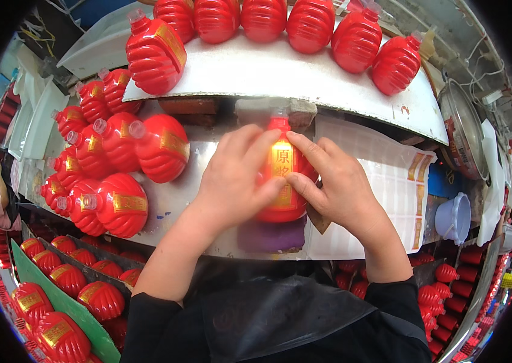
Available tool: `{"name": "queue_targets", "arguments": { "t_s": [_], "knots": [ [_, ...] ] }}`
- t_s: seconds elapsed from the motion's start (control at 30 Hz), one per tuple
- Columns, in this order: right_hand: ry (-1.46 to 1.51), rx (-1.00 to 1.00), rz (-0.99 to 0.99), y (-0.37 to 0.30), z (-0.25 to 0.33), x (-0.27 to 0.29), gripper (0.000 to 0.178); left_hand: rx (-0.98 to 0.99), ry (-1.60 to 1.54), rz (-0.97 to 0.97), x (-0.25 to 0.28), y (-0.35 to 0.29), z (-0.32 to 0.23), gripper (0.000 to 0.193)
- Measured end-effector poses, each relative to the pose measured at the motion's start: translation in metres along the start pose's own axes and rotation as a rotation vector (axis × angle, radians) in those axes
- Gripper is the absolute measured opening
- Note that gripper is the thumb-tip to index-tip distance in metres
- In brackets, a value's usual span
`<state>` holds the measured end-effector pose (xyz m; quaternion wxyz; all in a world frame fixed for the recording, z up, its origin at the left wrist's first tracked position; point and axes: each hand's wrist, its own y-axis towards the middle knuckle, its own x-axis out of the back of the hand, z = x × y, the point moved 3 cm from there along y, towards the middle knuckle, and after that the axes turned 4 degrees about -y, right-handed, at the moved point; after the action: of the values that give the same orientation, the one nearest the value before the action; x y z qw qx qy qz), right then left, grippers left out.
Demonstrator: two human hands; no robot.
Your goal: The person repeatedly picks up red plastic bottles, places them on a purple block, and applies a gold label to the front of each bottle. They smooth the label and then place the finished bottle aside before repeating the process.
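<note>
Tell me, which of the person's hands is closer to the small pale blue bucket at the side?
Right. The right hand rests on the red bottle, on the side toward the pale blue bucket; the left hand is beyond the bottle.

The red bottle (281, 175) looks like glossy ribbed plastic with a shiny gold foil label (282, 162). The sticker sheet (389, 193) is smooth white paper, and the worktop (174, 202) is dull scuffed metal.

Pressing a gold label (282, 172) onto a red ribbed bottle (281, 206) with left hand (237, 175) and right hand (334, 181), below the white shelf (280, 75).
</note>
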<state>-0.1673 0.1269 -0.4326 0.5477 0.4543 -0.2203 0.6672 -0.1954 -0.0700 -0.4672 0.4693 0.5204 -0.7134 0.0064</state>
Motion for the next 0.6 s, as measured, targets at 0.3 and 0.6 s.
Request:
{"name": "queue_targets", "arguments": {
  "t_s": [0.3,0.6],
  "knots": [
    [-0.022,0.048,0.007,0.000,-0.005,-0.001,0.059,0.003,0.027,0.002,0.001,-0.001,-0.002,0.066],
    [0.277,-0.212,0.100,0.018,-0.018,0.005,0.048,0.026,-0.035,-0.003,0.000,-0.002,0.001,0.073]
  ]
}}
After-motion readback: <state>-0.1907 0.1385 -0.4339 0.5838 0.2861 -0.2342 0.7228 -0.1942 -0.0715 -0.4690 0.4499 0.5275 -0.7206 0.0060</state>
